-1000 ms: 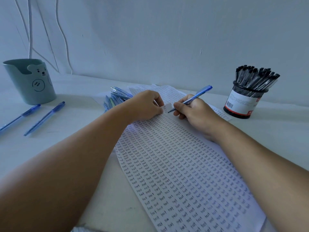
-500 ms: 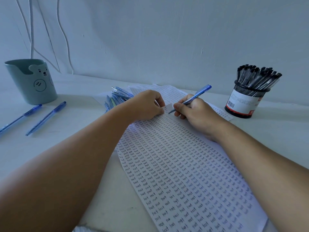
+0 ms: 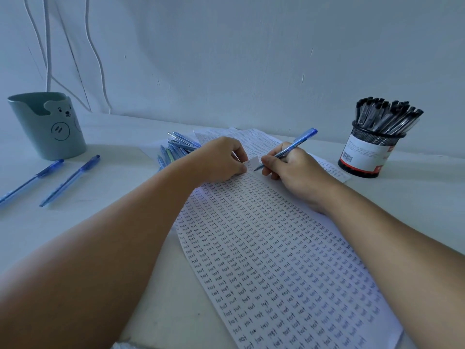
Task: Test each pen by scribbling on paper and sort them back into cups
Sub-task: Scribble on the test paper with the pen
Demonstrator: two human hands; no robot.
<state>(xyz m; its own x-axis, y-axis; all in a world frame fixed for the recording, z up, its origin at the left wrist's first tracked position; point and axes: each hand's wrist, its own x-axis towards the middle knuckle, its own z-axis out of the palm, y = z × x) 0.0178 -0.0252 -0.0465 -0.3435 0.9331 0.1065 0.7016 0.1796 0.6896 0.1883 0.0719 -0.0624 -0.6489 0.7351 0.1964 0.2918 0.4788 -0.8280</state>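
With the right hand (image 3: pixel 294 170) gripping the blue pen (image 3: pixel 289 148) and the left hand (image 3: pixel 221 159) pinching a small paper slip (image 3: pixel 252 162), excess tip pressure risks tearing or shifting that slip.

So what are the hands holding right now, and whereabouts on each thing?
The right hand grips a blue pen low on its barrel, near the tip. The left hand pinches a small paper slip by its left end.

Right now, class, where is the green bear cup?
In the head view the green bear cup stands far left on the table, near the wall, with two blue pens lying just in front.
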